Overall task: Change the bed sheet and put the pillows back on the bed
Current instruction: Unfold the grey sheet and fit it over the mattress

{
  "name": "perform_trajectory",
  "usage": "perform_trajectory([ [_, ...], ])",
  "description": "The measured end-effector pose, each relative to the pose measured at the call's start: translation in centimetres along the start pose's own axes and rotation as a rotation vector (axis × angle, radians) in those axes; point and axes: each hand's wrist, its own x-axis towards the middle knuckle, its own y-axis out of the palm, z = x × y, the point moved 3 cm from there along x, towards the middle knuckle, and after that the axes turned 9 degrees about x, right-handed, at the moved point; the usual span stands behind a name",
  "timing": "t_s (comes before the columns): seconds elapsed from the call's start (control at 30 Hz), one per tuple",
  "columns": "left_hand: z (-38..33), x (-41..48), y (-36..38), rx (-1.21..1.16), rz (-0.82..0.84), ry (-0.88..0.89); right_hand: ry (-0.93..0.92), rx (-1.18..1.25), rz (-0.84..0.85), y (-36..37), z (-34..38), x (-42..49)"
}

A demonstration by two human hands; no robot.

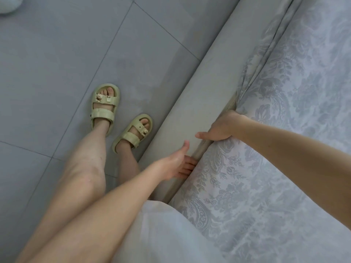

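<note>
1. The patterned bed sheet [281,141] covers the right half of the frame.
2. The right hand [224,128] grips its edge at centre.
3. Just below, the left hand [173,167] tucks its fingers under that edge; I cannot tell its grip.

**Bed edge and floor, looking down**

Bed [218,59] fills the view from 1 to 5 o'clock, its edge slanting from 6 up toward 12. Sheet [284,149], pale with a grey-blue flower pattern, lies over the top and is bunched in long folds toward 1 o'clock. Plain grey padded side rail [190,114] runs along the sheet's 9 o'clock side, with a thin beige strip [201,150] between them. Grey tiled floor [57,73] spans 7 to 12 o'clock. Two pale green sandals [103,107], worn on feet, stand near centre, the 3 o'clock one just beside the rail. White object [9,4], cut off, at the 10 o'clock corner.
</note>
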Motion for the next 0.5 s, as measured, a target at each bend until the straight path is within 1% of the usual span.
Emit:
perform_trajectory([
  [0.03,-0.5,-0.8,-0.9,0.013,-0.057,0.022,-0.023,0.043,-0.058,-0.4,-0.2,-0.3],
  [0.13,-2.7,-2.5,-3.0,0.041,-0.221,0.114,-0.109,0.386,-0.317,-2.3,-2.2,-2.3],
  [0.17,-3.9,-2.9,-3.4,0.029,-0.261,0.155,-0.138,0.433,-0.414,-3.0,-3.4,-3.2],
  [0.23,-6.7,-3.7,-3.3,0.009,-0.323,0.229,-0.174,0.404,-0.610,-4.2,-6.1,-4.8],
  [0.27,-8.2,-4.1,-2.8,0.016,-0.344,0.258,-0.186,0.396,-0.673,-4.5,-7.5,-5.4],
  [0.37,-12.1,-4.3,-0.8,0.066,-0.396,0.334,-0.209,0.321,-0.756,-5.1,-10.8,-6.0],
  [0.43,-14.4,-3.9,0.2,0.089,-0.427,0.381,-0.203,0.206,-0.806,-5.8,-12.4,-5.6],
  [0.5,-16.3,-3.4,0.7,0.091,-0.451,0.397,-0.195,0.099,-0.808,-6.6,-13.5,-5.1],
])
